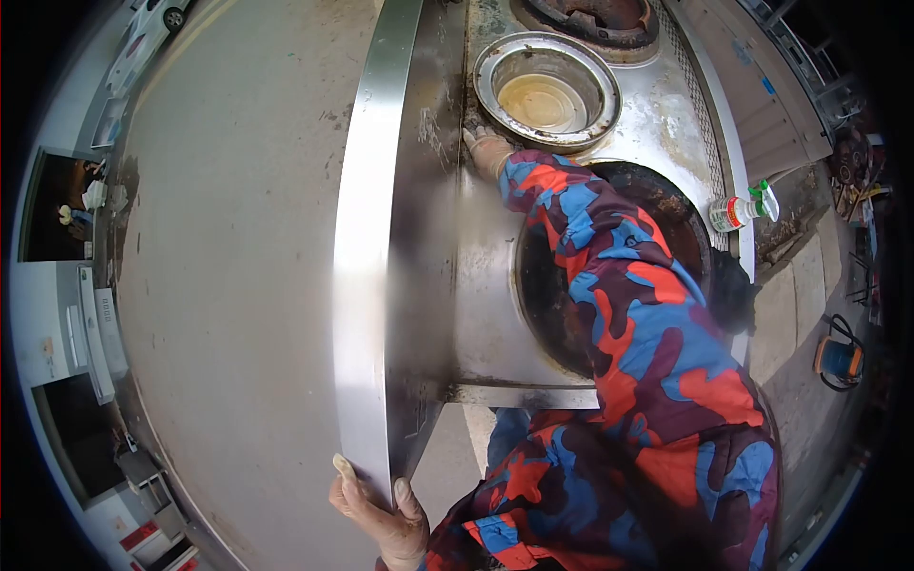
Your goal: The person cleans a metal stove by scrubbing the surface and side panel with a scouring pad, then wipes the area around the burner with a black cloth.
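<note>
My left hand (388, 519), in a thin translucent glove, grips the near end of a long upright metal panel (365, 257), thumb on one side and fingers on the other. My right hand (487, 152), gloved the same way, reaches across the steel stove top (486, 305). Its fingers are slightly apart and touch the corner at the foot of the panel, just beside a round metal pot (605, 81) holding some yellowish liquid. Under my right sleeve (657, 314) is a large dark burner opening (538, 295), partly hidden.
Another rusty burner (619, 14) is at the far end. On the stove's right edge stands a spray bottle (728, 214) with a green nozzle. A blue and orange object (838, 360) lies on the ground at right. Far left, a person (78, 215) is in a doorway.
</note>
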Demonstrator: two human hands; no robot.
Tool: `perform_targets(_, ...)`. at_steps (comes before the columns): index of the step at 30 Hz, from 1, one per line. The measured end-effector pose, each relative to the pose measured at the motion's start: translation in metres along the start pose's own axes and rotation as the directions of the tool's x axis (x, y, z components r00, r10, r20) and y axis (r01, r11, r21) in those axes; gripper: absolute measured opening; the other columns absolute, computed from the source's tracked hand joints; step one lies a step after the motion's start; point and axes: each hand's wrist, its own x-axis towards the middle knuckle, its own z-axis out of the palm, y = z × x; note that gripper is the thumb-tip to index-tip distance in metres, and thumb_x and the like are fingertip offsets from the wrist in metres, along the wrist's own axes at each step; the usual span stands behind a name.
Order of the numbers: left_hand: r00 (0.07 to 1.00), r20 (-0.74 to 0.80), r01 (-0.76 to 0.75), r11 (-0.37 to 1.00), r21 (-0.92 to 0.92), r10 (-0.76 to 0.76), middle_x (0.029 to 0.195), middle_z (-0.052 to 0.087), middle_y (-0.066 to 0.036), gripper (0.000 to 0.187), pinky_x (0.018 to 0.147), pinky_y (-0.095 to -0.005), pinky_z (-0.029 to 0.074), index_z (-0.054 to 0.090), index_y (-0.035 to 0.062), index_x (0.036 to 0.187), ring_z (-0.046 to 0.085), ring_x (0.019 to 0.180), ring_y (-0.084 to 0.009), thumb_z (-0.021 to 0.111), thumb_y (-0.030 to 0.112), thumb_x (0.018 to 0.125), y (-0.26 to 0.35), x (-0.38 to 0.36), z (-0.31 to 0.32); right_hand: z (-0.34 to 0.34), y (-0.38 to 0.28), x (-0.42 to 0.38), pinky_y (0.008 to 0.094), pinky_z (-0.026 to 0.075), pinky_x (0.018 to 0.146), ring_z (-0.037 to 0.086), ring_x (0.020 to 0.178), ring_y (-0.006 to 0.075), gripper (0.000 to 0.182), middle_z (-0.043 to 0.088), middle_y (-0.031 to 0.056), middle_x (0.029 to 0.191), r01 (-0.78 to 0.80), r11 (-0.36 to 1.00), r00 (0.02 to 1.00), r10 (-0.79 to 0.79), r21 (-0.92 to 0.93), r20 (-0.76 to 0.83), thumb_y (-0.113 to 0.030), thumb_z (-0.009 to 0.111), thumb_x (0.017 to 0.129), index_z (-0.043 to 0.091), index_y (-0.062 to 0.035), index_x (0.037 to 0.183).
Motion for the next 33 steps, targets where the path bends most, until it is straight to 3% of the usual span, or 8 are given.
perform_targets(5,0.995,-0.046,-0.086,0.996,0.007,0.087,0.147,0.033,-0.024,0.065,0.100,-0.0460,0.035,0.019,-0.0008,0.147,0.039,0.118,-0.0353,0.057,0.016,0.096,-0.004,-0.002,0.005,0.003,0.002,-0.020,0.0415,0.027,0.115,0.028,0.141,0.0385,0.065,0.028,0.0279,0.150,0.054,0.998,0.998,-0.055,-0.040,-0.019,-0.020,0.045,0.090,0.024,-0.0056,0.149)
perform_targets(7,0.999,-0.044,0.003,1.000,-0.010,-0.003,0.148,0.032,-0.024,0.066,0.099,-0.0444,0.036,0.019,-0.0006,0.147,0.039,0.118,-0.0346,0.057,0.015,0.096,-0.003,-0.005,0.005,0.005,-0.003,-0.057,0.0403,0.027,0.115,0.031,0.140,0.0350,0.060,0.031,0.0215,0.151,0.174,0.981,0.964,-0.151,-0.091,0.221,-0.013,0.043,0.092,0.027,-0.0110,0.150)
perform_targets(11,0.999,-0.044,-0.013,1.000,0.002,0.013,0.148,0.033,-0.023,0.066,0.098,-0.0431,0.037,0.020,-0.0006,0.147,0.039,0.118,-0.0343,0.058,0.015,0.095,-0.005,-0.005,0.005,0.010,-0.002,-0.080,0.0398,0.024,0.116,0.026,0.143,0.0349,0.067,0.026,0.0207,0.154,0.221,0.971,0.931,-0.182,-0.090,0.316,-0.013,0.048,0.089,0.024,-0.0111,0.151)
perform_targets(19,0.999,-0.036,-0.006,1.000,-0.024,0.005,0.144,0.034,-0.023,0.066,0.101,-0.0454,0.036,0.019,0.0000,0.147,0.039,0.118,-0.0341,0.058,0.015,0.095,0.001,0.001,0.004,0.008,0.007,0.003,0.0368,0.025,0.117,0.028,0.142,0.0339,0.059,0.026,0.0221,0.153,0.118,0.989,0.993,-0.119,-0.089,-0.014,-0.013,0.041,0.092,0.025,-0.0098,0.149)
perform_targets(22,0.997,-0.018,0.076,0.997,-0.008,-0.076,0.145,0.034,-0.023,0.066,0.102,-0.0457,0.036,0.019,0.0001,0.147,0.039,0.118,-0.0341,0.058,0.015,0.095,0.004,-0.002,0.003,0.030,-0.008,-0.034,0.0382,0.024,0.117,0.028,0.142,0.0344,0.059,0.026,0.0228,0.153,0.032,0.998,0.999,-0.034,0.049,0.034,-0.014,0.039,0.092,0.025,-0.0109,0.150)
perform_targets(26,0.999,-0.026,0.024,1.000,-0.012,-0.024,0.145,0.034,-0.023,0.066,0.101,-0.0455,0.037,0.019,0.0002,0.147,0.039,0.118,-0.0340,0.058,0.016,0.095,0.001,-0.002,0.004,0.110,-0.014,-0.062,0.0413,0.024,0.116,0.028,0.141,0.0395,0.074,0.025,0.0276,0.152,0.183,0.980,0.963,-0.162,-0.079,0.215,-0.011,0.054,0.084,0.022,-0.0088,0.151)
perform_targets(31,0.993,0.012,0.116,0.993,0.015,-0.116,0.144,0.033,-0.025,0.065,0.100,-0.0450,0.037,0.020,0.0008,0.146,0.040,0.118,-0.0344,0.058,0.016,0.096,0.002,-0.005,0.001,0.018,-0.003,-0.035,0.0412,0.026,0.115,0.029,0.141,0.0363,0.070,0.029,0.0249,0.151,0.051,0.994,0.999,-0.050,0.101,-0.011,-0.010,0.053,0.084,0.025,-0.0084,0.149)
perform_targets(33,0.993,-0.004,0.114,0.993,0.030,-0.114,0.141,0.034,-0.025,0.065,0.099,-0.0442,0.037,0.020,0.0007,0.146,0.040,0.117,-0.0340,0.058,0.016,0.096,0.003,-0.004,0.004,0.020,0.001,-0.010,0.0434,0.028,0.114,0.030,0.138,0.0418,0.076,0.031,0.0315,0.147,0.063,0.998,0.997,-0.062,0.012,-0.049,-0.019,0.058,0.081,0.024,-0.0009,0.147)
